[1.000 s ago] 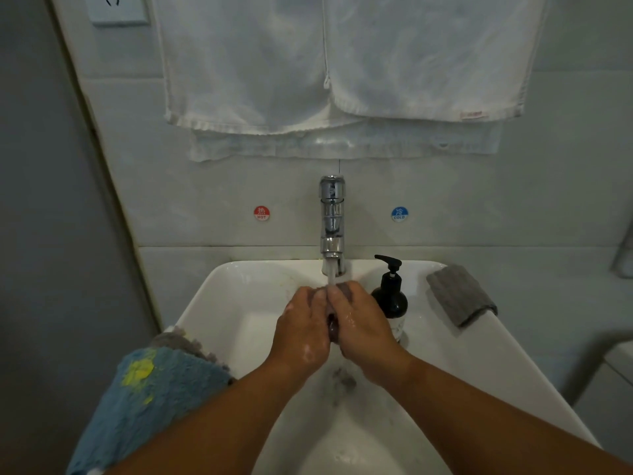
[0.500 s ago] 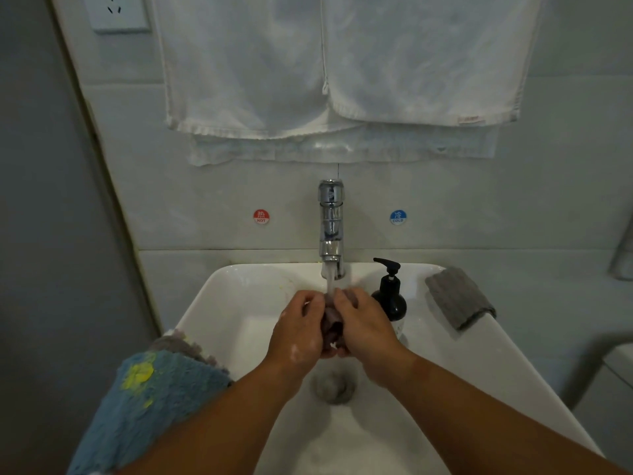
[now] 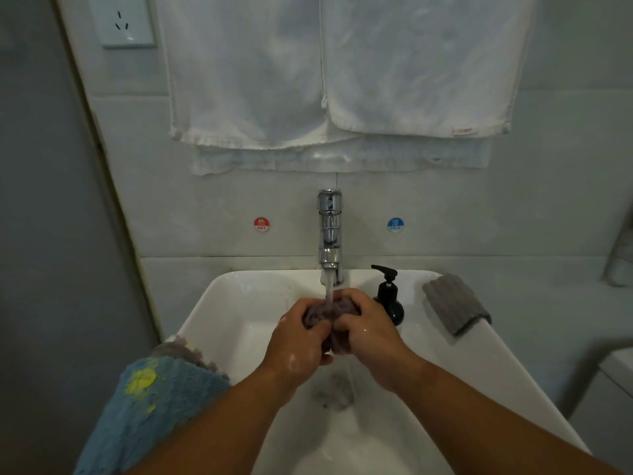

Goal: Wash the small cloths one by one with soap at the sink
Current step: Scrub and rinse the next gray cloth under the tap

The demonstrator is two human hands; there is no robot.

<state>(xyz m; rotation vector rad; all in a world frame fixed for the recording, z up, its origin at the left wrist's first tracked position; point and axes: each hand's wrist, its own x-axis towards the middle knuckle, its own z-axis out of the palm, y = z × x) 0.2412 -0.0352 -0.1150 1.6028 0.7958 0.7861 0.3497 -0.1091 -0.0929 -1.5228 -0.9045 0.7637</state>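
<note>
Squeezing a small, dark purple-grey fuzzy cloth (image 3: 344, 308), the left grip (image 3: 298, 341) and right grip (image 3: 370, 332) both curl tight around it. Water falls from the shiny metal tap (image 3: 330, 234) right above the grips onto it, over the white sink (image 3: 219, 303). Just right of the right grip stands a black pump soap bottle (image 3: 390, 303) — and past that, a folded grey ribbed cloth (image 3: 455, 303).

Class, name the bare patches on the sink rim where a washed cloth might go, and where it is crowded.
Free: the sink rim from its back left corner to the faucet, and its right side nearer than the grey cloth. Crowded: soap bottle and grey cloth at back right; blue cloth front left.
</note>
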